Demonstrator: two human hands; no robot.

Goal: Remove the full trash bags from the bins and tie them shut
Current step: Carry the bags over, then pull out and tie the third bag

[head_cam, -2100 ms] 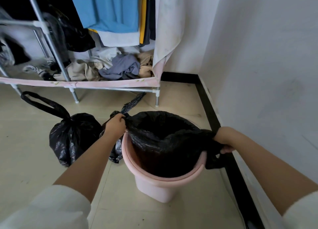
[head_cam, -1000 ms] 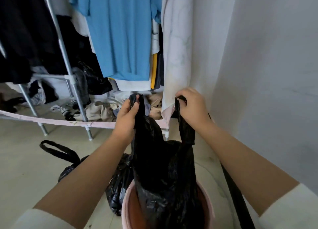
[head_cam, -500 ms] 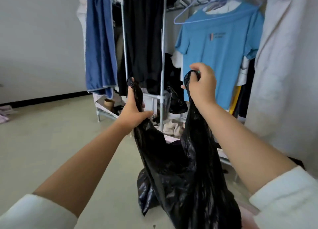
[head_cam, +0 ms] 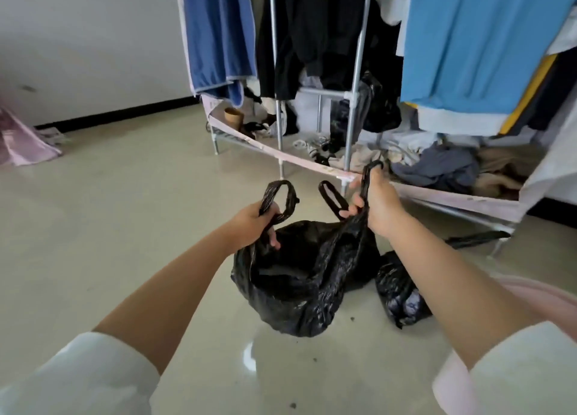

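A full black trash bag [head_cam: 299,286] rests on the pale floor in the middle of the head view, its mouth gaping open. My left hand [head_cam: 254,224] grips the bag's left handle loop, which sticks up above my fist. My right hand [head_cam: 376,202] grips the right handle loop, held a little higher. A second black bag [head_cam: 398,293], tied, lies on the floor just right of the first, partly behind my right forearm. The pink bin [head_cam: 549,293] shows only as a rim at the right edge.
A metal clothes rack [head_cam: 352,102] with hanging blue and black garments stands behind the bags, its low shelf piled with clothes and shoes. Pink fabric [head_cam: 22,140] lies at the far left by the wall. Open floor spreads to the left.
The bag has come out of the pink bin and been lowered from chest height onto the floor to the bin's left. Both hands kept hold of the handles and dropped with it.
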